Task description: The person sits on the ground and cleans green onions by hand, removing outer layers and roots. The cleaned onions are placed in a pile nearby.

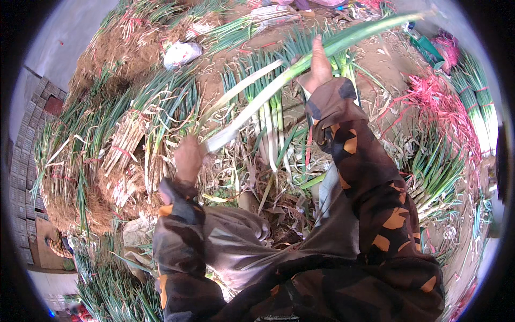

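Observation:
A long Welsh onion with a white stem and green leaves slants across the view, its leafy end up at the right. Around its green part my right hand is closed, thumb raised. My left hand, blurred, is at the white lower end, fingers closed on a pale yellowish outer leaf. That leaf stands away from the stem and runs up beside it. Below the onion, several cleaned onions lie side by side on the ground, white ends towards me. Leaf scraps litter the ground between my legs.
Bundles of untrimmed onions with brown roots are heaped at the left. A white plastic bag lies beyond. Pink plastic twine, a green box and tied, cleaned bundles are on the right. Another person is at far left.

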Demonstrator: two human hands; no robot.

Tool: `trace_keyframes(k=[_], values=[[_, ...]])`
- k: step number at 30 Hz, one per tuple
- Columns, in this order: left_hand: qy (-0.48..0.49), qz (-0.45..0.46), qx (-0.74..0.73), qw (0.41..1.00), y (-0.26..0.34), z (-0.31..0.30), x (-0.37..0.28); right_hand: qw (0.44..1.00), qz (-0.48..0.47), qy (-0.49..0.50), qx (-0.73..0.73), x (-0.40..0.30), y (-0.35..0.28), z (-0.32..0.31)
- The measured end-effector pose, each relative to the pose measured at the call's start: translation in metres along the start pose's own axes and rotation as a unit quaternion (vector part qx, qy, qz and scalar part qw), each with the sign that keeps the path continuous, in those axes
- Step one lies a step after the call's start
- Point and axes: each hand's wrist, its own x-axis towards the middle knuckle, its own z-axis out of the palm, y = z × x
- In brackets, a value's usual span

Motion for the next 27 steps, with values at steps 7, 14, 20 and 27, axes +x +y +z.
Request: trace_keyframes(k=[7,14,20,27], values=[[-0.137,-0.177,0.210,0.952,-0.050,-0.005,-0.053,0.988,-0.005,-0.004,0.153,0.025,-0.083,-0.034],[-0.248,-0.240,0.179,0.921,-0.077,0.004,-0.076,0.985,-0.071,-0.072,0.138,0.053,-0.117,-0.083],[-0.271,-0.369,0.147,0.877,-0.086,0.001,-0.069,0.975,-0.172,-0.063,0.125,0.028,-0.141,-0.080],[-0.132,-0.184,0.255,0.940,-0.095,0.007,-0.091,0.979,-0.115,-0.065,0.153,0.047,-0.164,-0.120]])
